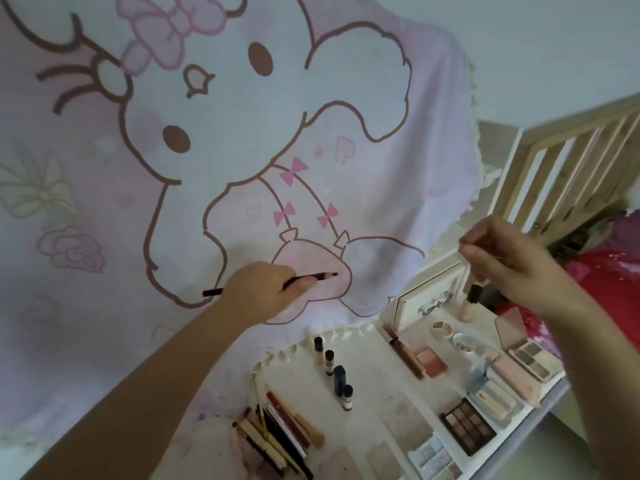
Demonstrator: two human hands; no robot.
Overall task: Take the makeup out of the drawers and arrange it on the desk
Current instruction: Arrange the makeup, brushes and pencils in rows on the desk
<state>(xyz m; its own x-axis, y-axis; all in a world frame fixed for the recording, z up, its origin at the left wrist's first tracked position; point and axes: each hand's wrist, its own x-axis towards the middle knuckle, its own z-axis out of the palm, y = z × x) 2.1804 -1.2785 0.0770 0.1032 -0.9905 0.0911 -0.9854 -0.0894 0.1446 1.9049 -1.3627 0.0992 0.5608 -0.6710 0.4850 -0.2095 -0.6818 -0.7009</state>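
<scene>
Two bare hands are raised above the desk in my headset view, each closed on something thin. The left hand, at centre frame, grips a dark pencil that sticks out past both sides of the fist, its tip pointing right. The right hand, at right of centre, has its fingers curled around a slim object — too blurred for me to name.

Behind both hands a pink cartoon-rabbit cloth fills the upper left and middle of the frame, and a wooden slatted frame shows at upper right.

The makeup lies spread on the white desk in the lower right. Four small bottles stand in a loose line near its middle, apart from one another. Lower left of them, a bundle of pencils and brushes lies touching and overlapping. A dark eyeshadow palette sits toward the lower right, with a pale pastel palette just below it at the frame's bottom edge. Farther up the desk rest a pink blush compact, an open palette with a mirror lid, a small round pot and a white box — upright against the cloth.
</scene>
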